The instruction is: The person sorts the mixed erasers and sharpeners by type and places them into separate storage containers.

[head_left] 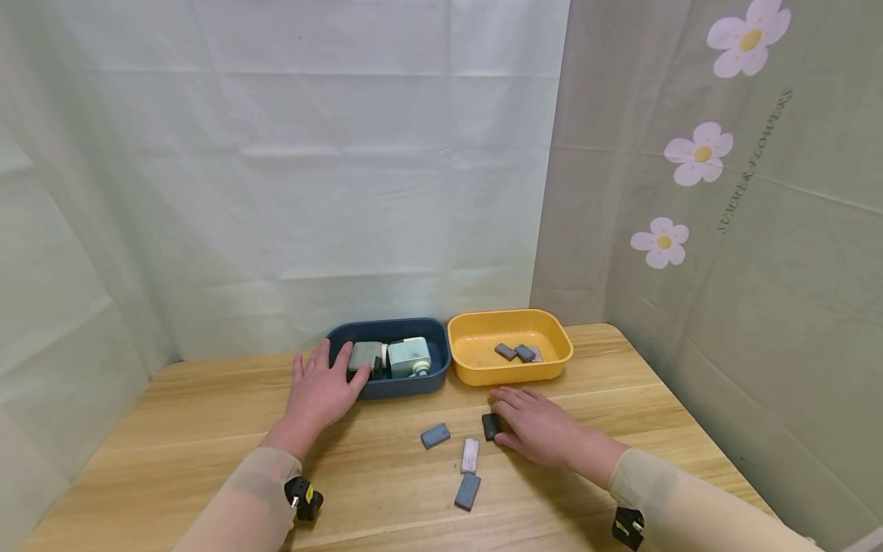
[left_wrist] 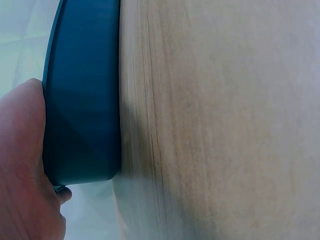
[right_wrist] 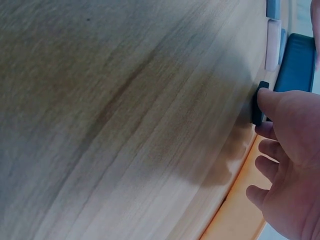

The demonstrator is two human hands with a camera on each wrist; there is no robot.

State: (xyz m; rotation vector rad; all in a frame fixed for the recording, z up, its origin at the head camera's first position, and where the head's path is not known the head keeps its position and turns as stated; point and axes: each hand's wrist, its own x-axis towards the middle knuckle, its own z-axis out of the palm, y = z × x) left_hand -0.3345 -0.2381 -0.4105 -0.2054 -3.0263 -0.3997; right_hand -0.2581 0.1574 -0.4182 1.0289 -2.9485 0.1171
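My left hand (head_left: 329, 376) lies with straight fingers over the front left rim of a dark blue bin (head_left: 403, 385). In the left wrist view the palm (left_wrist: 25, 165) presses against the bin's outer wall (left_wrist: 82, 100). Two pale green devices (head_left: 410, 356) lie inside the bin. My right hand (head_left: 509, 420) rests on the table in front of a yellow bin (head_left: 476, 374), pinching a small black block (head_left: 490, 426) between thumb and forefinger. The right wrist view shows the thumb (right_wrist: 277, 102) on that black block (right_wrist: 257, 102).
Three more small blocks lie on the wooden table (head_left: 172, 429): a blue-grey one (head_left: 435, 435), a whitish one (head_left: 470, 454) and another blue-grey one (head_left: 467, 491). The yellow bin holds a few grey blocks (head_left: 516, 353). Cloth walls close in the back and right.
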